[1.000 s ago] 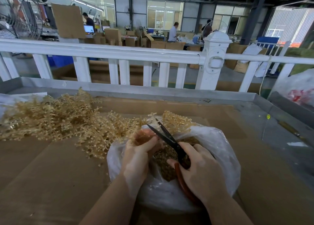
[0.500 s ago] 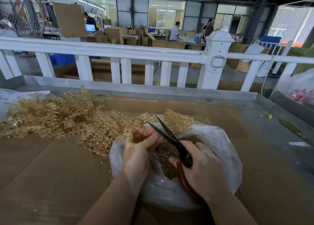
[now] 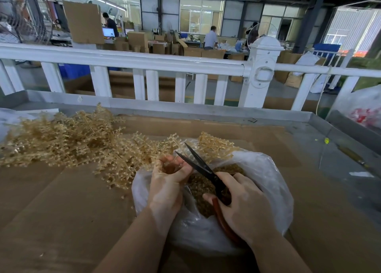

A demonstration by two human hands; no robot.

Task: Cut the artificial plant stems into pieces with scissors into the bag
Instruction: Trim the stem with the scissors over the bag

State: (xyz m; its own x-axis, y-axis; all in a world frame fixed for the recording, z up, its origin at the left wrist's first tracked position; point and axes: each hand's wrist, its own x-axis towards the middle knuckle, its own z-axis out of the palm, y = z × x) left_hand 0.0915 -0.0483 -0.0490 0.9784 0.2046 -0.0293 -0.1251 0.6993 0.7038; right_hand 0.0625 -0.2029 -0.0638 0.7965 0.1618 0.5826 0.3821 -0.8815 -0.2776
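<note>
Right hand clenched round the scissors, blades apart, tips angled far-left over the bag. Left hand pinches a plant stem at the bag mouth. Feed stem deep between blades, snip short, keep fingers clear. Uncut stem pile lies far-left on the surface.

White railing with a capped post behind the table, brown cardboard sheet over the grey table top, stacked cartons, lit monitor, standing fan, people working far behind
</note>
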